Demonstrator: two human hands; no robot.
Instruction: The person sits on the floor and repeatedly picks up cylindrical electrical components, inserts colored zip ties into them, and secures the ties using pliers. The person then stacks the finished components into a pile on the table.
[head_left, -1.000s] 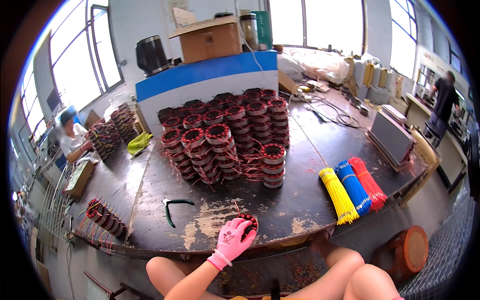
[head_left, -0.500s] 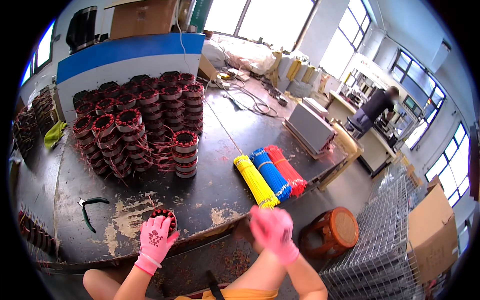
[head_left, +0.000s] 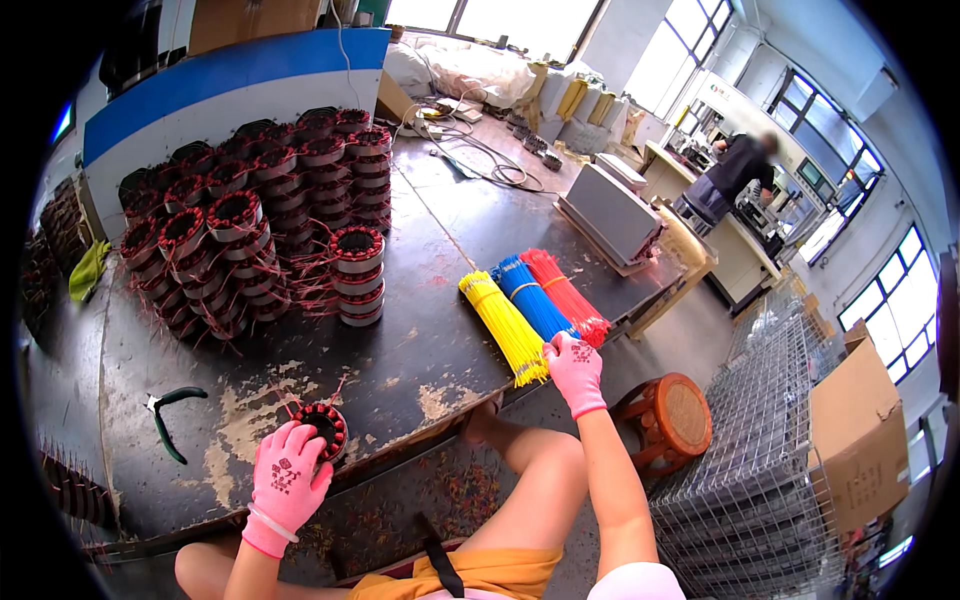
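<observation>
My left hand [head_left: 286,482], in a pink glove, grips the near left side of a ring-shaped motor stator [head_left: 330,428] with red windings and a thin red lead sticking up. That stator lies at the front edge of the dark worktable [head_left: 400,345]. My right hand [head_left: 574,374], gloved in pink too, has its fingers bent together at the near end of a bundle of blue wires [head_left: 535,298]; its fingertips partly cover the wire ends. Left of the blue wires lies a yellow wire bundle [head_left: 502,328], and a red one [head_left: 565,298] lies to the right.
Stacks of stators [head_left: 215,240] fill the table's far left. Green-handled pliers [head_left: 168,420] lie at left. Beyond the wires stand grey boxes [head_left: 605,220]. A wooden stool [head_left: 665,425], wire-mesh cages [head_left: 730,480] and a cardboard box [head_left: 855,430] are at right. A person [head_left: 735,180] works at a machine beyond.
My right hand has moved up and forward from below the yellow bundle to the blue wires' near end. My left hand stays on the stator. The whole view has shifted slightly.
</observation>
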